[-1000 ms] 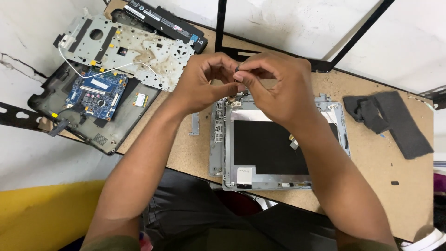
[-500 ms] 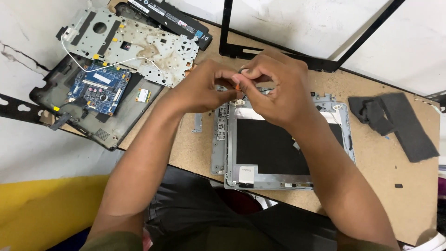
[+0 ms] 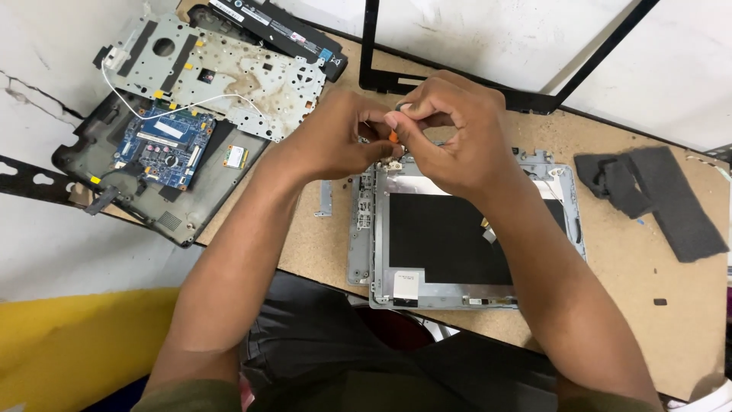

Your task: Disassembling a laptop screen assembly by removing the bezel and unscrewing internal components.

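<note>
My left hand (image 3: 335, 143) and my right hand (image 3: 457, 137) meet fingertip to fingertip above the top left corner of a grey laptop display panel (image 3: 457, 294) lying flat on the bench. A small orange piece (image 3: 393, 137), apparently the end of a small tool, is pinched between the fingers of both hands. What it touches below is hidden by the fingers. The panel has a black rectangle in its middle and a metal hinge bracket (image 3: 360, 229) along its left side. My right forearm crosses over the panel.
At the left lies an opened laptop base with a blue circuit board (image 3: 164, 145), a stained metal plate (image 3: 221, 65) and a black battery (image 3: 274, 27). A black screen bezel (image 3: 457, 93) lies behind the hands. Dark grey foam strips (image 3: 663, 198) lie at the right. A small metal strip (image 3: 325, 198) lies beside the panel.
Both hands stay together over the panel's top left corner; the fingers have shifted slightly and the orange piece now shows between them. The view has shifted a little.
</note>
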